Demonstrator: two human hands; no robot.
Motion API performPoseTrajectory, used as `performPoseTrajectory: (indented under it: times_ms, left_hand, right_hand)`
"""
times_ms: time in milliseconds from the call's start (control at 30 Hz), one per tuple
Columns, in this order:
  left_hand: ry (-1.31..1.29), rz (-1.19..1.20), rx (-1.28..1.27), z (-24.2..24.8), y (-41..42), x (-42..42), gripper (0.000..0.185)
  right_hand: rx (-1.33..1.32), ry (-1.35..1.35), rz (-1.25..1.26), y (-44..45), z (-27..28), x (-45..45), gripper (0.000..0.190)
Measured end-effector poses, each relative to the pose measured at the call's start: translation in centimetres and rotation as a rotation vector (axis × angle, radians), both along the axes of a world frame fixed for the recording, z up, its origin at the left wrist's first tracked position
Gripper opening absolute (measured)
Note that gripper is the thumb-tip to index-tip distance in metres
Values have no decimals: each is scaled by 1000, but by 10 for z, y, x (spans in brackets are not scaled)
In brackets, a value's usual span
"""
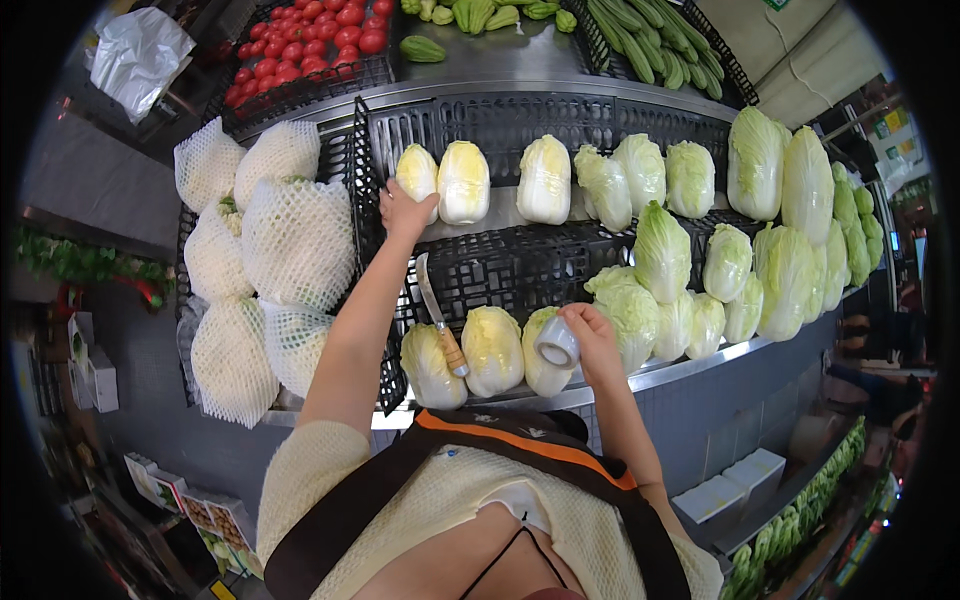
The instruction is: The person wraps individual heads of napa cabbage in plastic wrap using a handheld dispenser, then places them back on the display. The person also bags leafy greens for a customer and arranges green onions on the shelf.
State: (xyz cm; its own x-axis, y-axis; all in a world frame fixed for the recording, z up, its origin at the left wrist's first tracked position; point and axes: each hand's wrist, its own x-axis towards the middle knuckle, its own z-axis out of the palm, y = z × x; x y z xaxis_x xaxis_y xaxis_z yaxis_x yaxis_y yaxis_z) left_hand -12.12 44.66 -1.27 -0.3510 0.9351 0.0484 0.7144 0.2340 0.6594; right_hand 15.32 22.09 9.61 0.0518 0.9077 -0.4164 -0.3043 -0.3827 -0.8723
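Note:
My left hand (pixel 406 211) rests around the lower left side of a yellow-topped napa cabbage (pixel 418 174) at the left end of the back row. Beside it stands another wrapped napa cabbage (pixel 463 183), with a gap before the following one (pixel 544 180). In my right hand (pixel 592 337) is a roll of clear tape (pixel 557 343), held in front of a front-row napa cabbage (pixel 545 375). A knife with a wooden handle (pixel 451 349) lies across the front-left cabbage (pixel 431 371), its curved blade pointing away from me. A yellowish cabbage (pixel 493 352) sits between the knife and the tape.
Black plastic crates (pixel 495 274) line the metal display counter (pixel 660 375). Foam-netted vegetables (pixel 298 244) are piled at left. More green napa cabbages (pixel 784 281) stand at right. Behind are tomatoes (pixel 311 37), chayotes (pixel 480 13) and long ridged green gourds (pixel 652 37).

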Motion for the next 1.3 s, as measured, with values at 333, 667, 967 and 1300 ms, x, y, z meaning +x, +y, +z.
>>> performPoseTrajectory:
  times_ms: [333,667,967,1300]
  left_hand:
    - [-476,-288,-165,8,49,176,101]
    - [-1016,-62,-110,3,17,166,70]
    - [-853,-253,-412,70,-5,140,79]
    - [-717,-472,-6,106,-191,68,21]
  right_hand:
    - [22,-26,-36,-22,-3,-2,10]
    - [-73,-36,-136,-55,-6,29,11]
    - [-104,-99,-174,-83,8,37,12]
    - [-140,-132,-207,-141,-6,21,16]
